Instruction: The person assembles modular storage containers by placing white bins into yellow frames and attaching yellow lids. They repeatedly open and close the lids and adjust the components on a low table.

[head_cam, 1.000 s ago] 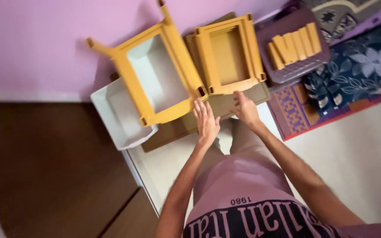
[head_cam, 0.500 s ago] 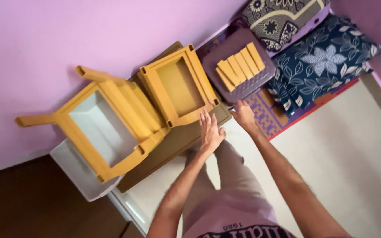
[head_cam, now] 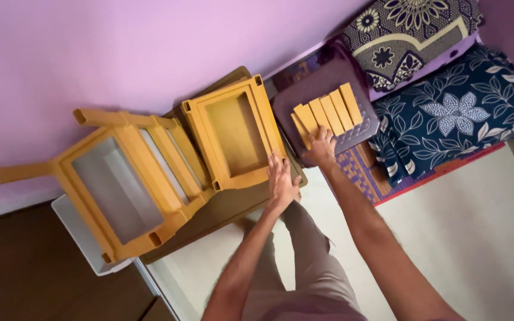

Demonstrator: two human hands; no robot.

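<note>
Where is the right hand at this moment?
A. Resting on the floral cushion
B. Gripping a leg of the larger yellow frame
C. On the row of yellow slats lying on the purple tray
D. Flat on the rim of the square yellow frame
C: the right hand reaches the nearest of the yellow slats on the purple tray, while the left hand lies on the square yellow frame.

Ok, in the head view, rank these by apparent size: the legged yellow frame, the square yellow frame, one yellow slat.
1. Legged frame, largest.
2. Square frame, clearly smaller.
3. Slat, by far smallest.
</note>
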